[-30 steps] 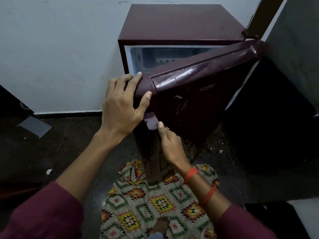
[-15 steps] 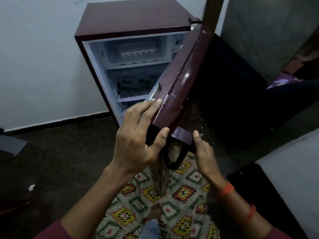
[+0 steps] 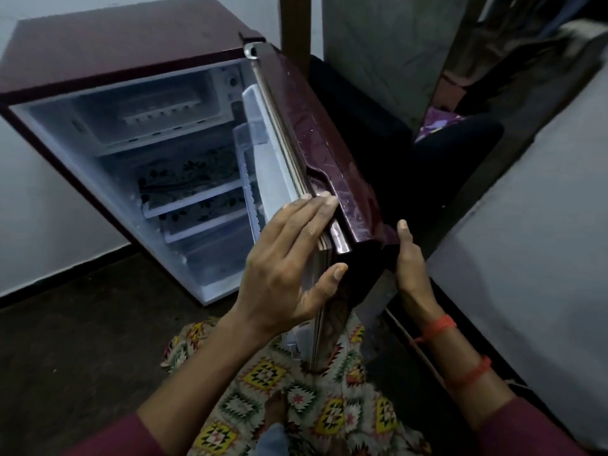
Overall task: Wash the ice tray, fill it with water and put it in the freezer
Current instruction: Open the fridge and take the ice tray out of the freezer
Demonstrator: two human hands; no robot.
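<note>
A small maroon fridge [image 3: 115, 44] stands with its door [image 3: 329, 153] swung wide open, edge toward me. At the top inside is the freezer compartment [image 3: 98, 126], and a white ice tray [image 3: 161, 110] lies in it, blurred. My left hand [image 3: 283, 271] rests on the door's free edge, fingers straight across it to the handle recess, thumb against the edge. My right hand [image 3: 411, 268] presses against the door's outer face lower down. Only its thumb side shows.
Two fridge shelves [image 3: 190, 179] carry floral mats. A dark cabinet [image 3: 378, 143] stands right behind the open door, and a white surface [image 3: 526, 241] fills the right. Dark floor [image 3: 82, 340] lies to the left. My patterned garment [image 3: 312, 390] hangs below the hands.
The door has swung from nearly closed to wide open, exposing the freezer compartment and shelves. Both hands travelled with the door's edge.
</note>
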